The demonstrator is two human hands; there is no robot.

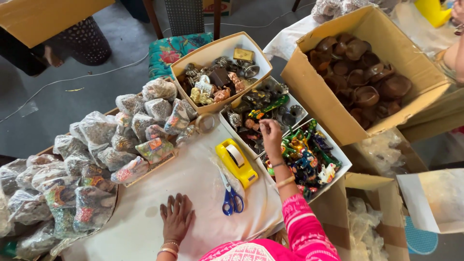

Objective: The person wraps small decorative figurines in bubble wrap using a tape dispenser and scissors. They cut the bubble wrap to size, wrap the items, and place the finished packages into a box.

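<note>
My left hand (177, 217) lies flat, fingers spread, on the white table cover (188, 179) and holds nothing. My right hand (270, 132) reaches forward over a white tray of small metal trinkets (261, 111); its fingers are pinched together, and whether they hold a small piece I cannot tell. Just right of it stands a tray of brightly painted figurines (309, 154). A yellow tape dispenser (236, 162) and blue-handled scissors (231, 197) lie between my two hands.
Several filled clear plastic packets (96, 159) are heaped on the left. A cardboard box of mixed ornaments (217, 77) sits ahead, a large carton of brown clay bowls (362, 72) to the right. An open carton with plastic bags (362, 222) stands below right.
</note>
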